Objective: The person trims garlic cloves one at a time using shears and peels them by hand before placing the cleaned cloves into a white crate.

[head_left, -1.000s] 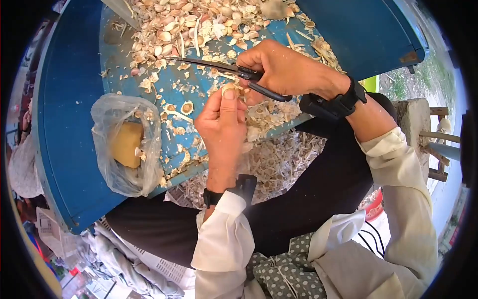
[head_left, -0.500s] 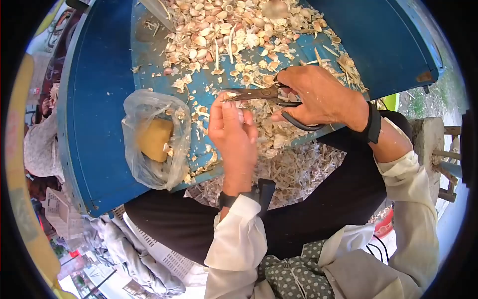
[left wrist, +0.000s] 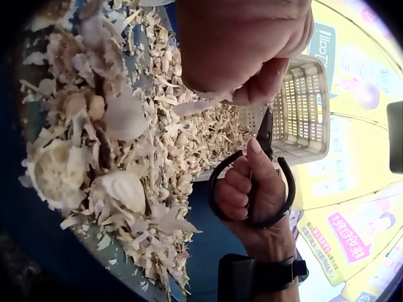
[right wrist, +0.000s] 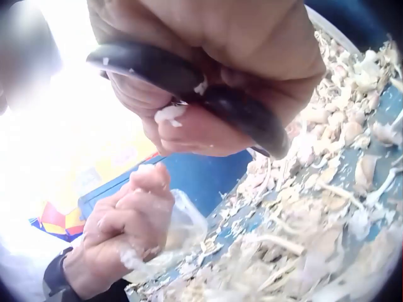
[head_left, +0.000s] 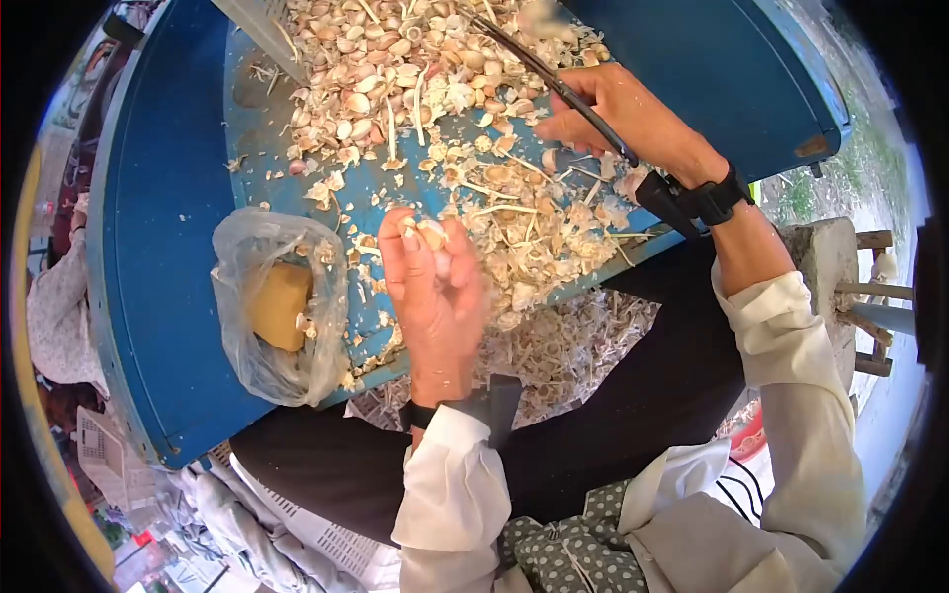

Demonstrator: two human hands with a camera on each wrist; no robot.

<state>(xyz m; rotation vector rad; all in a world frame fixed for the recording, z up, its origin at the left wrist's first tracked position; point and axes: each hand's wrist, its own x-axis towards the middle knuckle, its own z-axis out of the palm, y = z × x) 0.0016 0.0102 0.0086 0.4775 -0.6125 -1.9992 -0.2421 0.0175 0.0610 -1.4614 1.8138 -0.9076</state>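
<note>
Scissors with black handles (left wrist: 290, 182) are gripped in my right hand (head_left: 633, 119), a finger and thumb through the loops. Their blades (head_left: 509, 44) look closed in the head view and point up and left over the garlic pile (head_left: 366, 74). My left hand (head_left: 435, 301) is lower and nearer my body, pinching a pale garlic clove (head_left: 430, 234) between thumb and fingers. In the left wrist view the left hand (left wrist: 245, 47) fills the top and hides what it holds. Garlic skins and dry stalks (head_left: 524, 247) lie between and below the hands.
A clear plastic bag (head_left: 331, 371) holding a yellow-brown block (head_left: 280, 306) stands left of the left hand. Raised blue sides (head_left: 148, 267) flank the work surface. More skins (head_left: 563, 346) lie beneath its front edge. A pale perforated basket (left wrist: 302, 113) stands beyond the pile.
The scissors have left the left hand's fingertips and swung up and right with my right hand. Their blades have turned toward the pile. The left hand still holds the clove, its fingers slightly spread.
</note>
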